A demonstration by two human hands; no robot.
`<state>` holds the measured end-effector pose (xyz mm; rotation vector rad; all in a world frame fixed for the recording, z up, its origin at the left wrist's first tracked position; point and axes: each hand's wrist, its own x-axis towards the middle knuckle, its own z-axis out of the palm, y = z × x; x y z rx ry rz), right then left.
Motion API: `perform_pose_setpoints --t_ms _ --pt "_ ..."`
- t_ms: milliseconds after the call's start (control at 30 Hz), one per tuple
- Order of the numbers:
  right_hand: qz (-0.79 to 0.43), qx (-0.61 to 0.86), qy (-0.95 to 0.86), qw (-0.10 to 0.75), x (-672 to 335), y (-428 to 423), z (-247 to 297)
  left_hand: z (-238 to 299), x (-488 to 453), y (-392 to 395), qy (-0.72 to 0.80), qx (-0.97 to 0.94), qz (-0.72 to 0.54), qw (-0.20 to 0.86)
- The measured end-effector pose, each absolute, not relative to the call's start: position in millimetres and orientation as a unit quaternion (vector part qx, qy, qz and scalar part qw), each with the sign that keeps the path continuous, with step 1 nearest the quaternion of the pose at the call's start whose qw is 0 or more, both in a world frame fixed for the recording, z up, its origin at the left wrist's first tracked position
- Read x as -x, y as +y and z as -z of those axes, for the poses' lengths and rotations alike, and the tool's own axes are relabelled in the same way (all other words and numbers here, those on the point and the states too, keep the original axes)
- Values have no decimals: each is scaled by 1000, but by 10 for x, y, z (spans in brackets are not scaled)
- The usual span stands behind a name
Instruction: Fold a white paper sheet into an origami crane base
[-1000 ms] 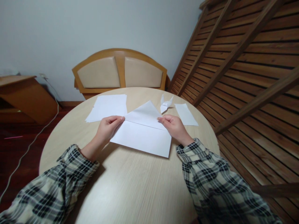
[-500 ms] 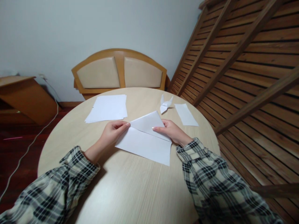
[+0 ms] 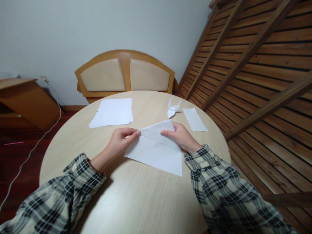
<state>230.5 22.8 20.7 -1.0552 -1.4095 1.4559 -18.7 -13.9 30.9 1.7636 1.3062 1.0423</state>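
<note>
Between both hands is a white sheet of paper [image 3: 156,156] with its far part folded over in a slanting flap. My left hand [image 3: 123,139] pinches the fold at its left end between thumb and fingers. On the right side, my right hand [image 3: 179,136] grips the flap, thumb on top and the other fingers hidden behind the paper. The near part of the sheet hangs toward me over the table. Just beyond my right hand stands a folded paper crane [image 3: 172,110], and a narrow paper strip [image 3: 195,119] lies to its right.
A stack of white paper [image 3: 112,112] lies at the far left of the round wooden table [image 3: 136,201]. Behind the table stands a padded headboard [image 3: 128,73]. A slatted wooden panel [image 3: 263,81] leans along the right; a white cable [image 3: 31,149] runs across the floor at left.
The folded sheet has shifted slightly to the right and toward me, and its flap now looks flatter. My left hand has moved a little right with it, both hands keeping their grip.
</note>
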Motion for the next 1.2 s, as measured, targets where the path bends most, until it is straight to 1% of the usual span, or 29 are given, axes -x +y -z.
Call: perform_pose_setpoints --t_ms 400,700,867,1200 --pt "-561 413 -575 430 -2315 231 -209 -303 163 -116 504 -638 -447 373" --pt "-453 423 -629 469 -2340 284 -145 -382 139 -105 532 -587 -466 394" --pt "-425 414 -650 475 -2346 291 -146 -397 149 -97 531 -592 -461 393" --pt "-426 393 -643 501 -2324 299 -139 -410 129 -107 537 -592 -459 387"
